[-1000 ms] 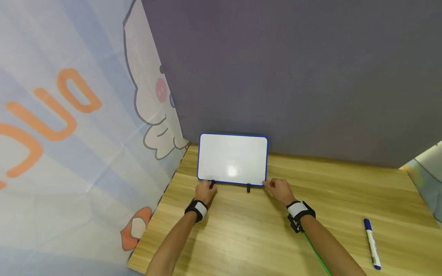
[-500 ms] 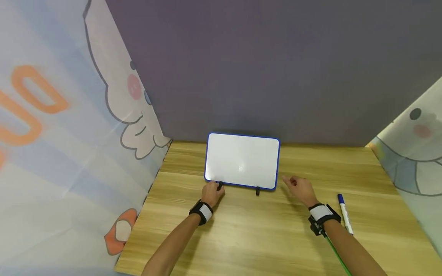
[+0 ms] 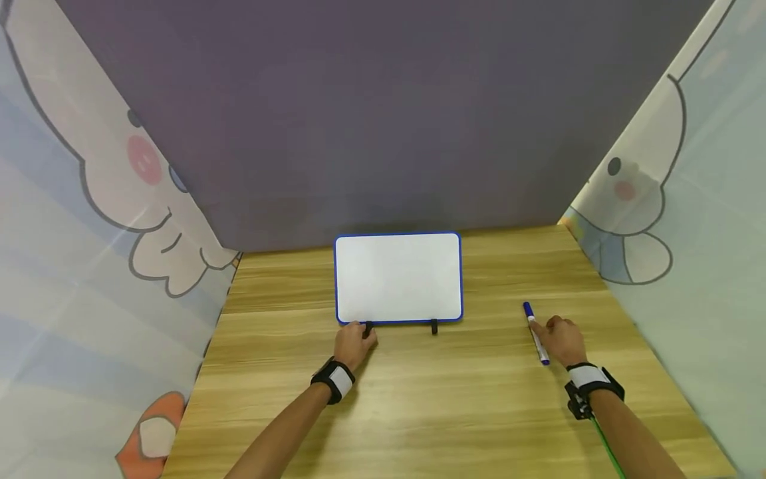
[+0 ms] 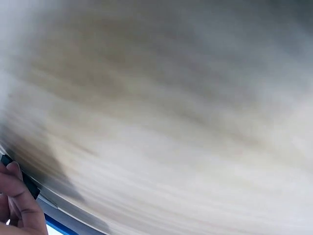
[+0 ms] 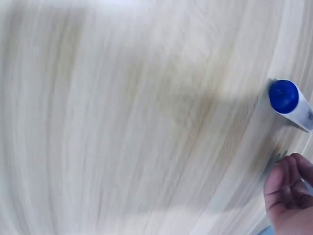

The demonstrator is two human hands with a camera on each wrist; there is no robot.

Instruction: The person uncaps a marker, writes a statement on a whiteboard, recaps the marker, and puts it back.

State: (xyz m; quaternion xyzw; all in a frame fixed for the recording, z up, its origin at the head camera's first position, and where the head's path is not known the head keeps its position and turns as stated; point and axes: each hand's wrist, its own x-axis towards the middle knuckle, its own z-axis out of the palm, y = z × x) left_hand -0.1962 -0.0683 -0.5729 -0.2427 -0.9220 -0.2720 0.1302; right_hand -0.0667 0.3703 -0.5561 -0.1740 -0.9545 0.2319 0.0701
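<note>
The left grip is closed: the left hand [image 3: 353, 344] pinches the left black foot [image 3: 368, 328] at the lower edge of the whiteboard [image 3: 397, 279]. The right grip is loose: the right hand [image 3: 561, 340] is at the right side of the marker [image 3: 540, 346], fingers slightly curled and not closed round it. Fingertip contact with the barrel cannot be confirmed, as the hand lies partly outside the right wrist view.

The marker lies flat on the desk [image 3: 455, 412], right of the whiteboard and well apart from it. Its long axis runs from far left to near right; the blue cap points away from the person, and the short blue end plug points toward the person.

The whiteboard has a blue frame; its white face is turned to the person and its long axis runs left to right. The right black foot [image 3: 434, 326] projects from its lower edge.

A dark strap [image 3: 335, 379] encircles the left wrist; a green cable [image 3: 607, 446] runs along the right forearm. Behind the desk rises a gray panel [image 3: 383, 120], flanked by a left printed curtain [image 3: 72, 279] and a right printed curtain [image 3: 706, 233].
</note>
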